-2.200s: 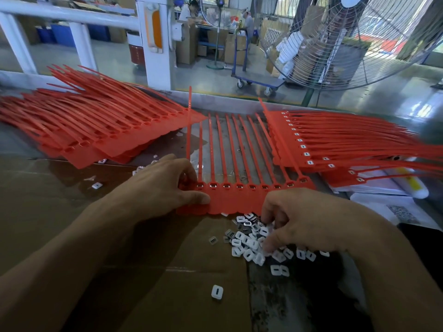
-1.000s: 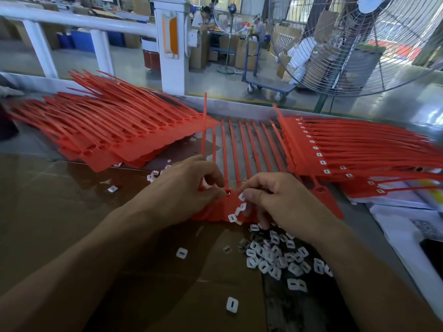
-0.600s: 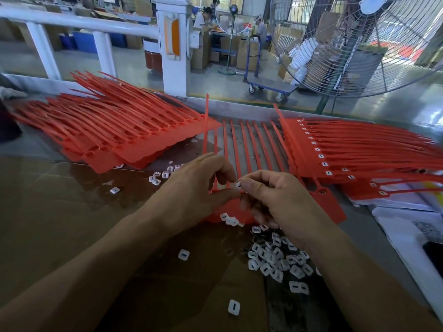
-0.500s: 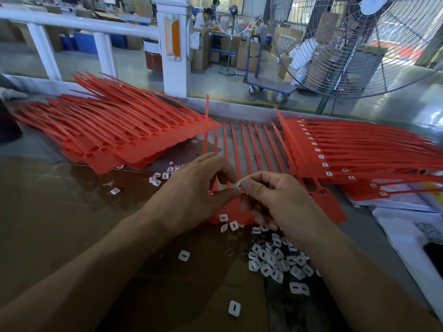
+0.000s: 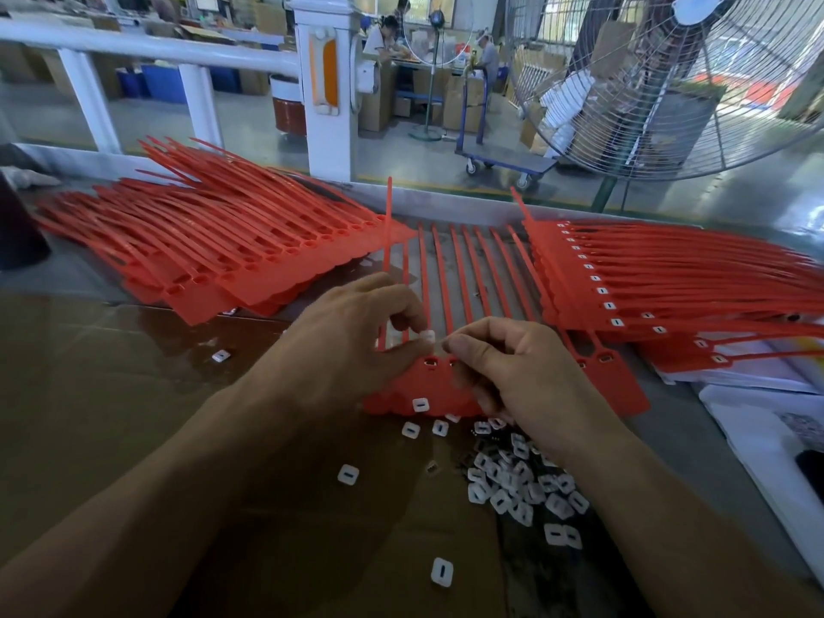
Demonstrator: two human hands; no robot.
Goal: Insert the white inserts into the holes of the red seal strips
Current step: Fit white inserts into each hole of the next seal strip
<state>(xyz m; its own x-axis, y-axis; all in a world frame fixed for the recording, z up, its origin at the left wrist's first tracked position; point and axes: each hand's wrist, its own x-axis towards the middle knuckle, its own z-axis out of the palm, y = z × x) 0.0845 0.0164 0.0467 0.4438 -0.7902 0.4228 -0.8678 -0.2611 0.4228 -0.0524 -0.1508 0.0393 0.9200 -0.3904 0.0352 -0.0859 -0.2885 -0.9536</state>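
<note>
A red sheet of joined seal strips (image 5: 428, 385) lies flat in front of me, its tails pointing away and its row of holes near my hands. My left hand (image 5: 352, 341) pinches a white insert (image 5: 427, 336) between thumb and fingertips just above the leftmost holes. My right hand (image 5: 512, 368) hovers over the sheet with curled fingers, thumb and forefinger pressed together beside that insert; what it holds is hidden. A pile of loose white inserts (image 5: 512, 479) lies near my right wrist, one (image 5: 420, 404) resting on the sheet.
A fanned stack of red strips with open holes (image 5: 214, 256) sits at the left. A stack with white inserts fitted (image 5: 660, 283) sits at the right over white papers (image 5: 767, 421). Stray inserts (image 5: 441, 572) dot the brown cardboard. A large fan (image 5: 669, 82) stands behind the table.
My right hand left the insert pile and rose to meet my left hand over the sheet's holes. A white insert now shows in my left fingertips. A few inserts dropped onto the sheet's near edge.
</note>
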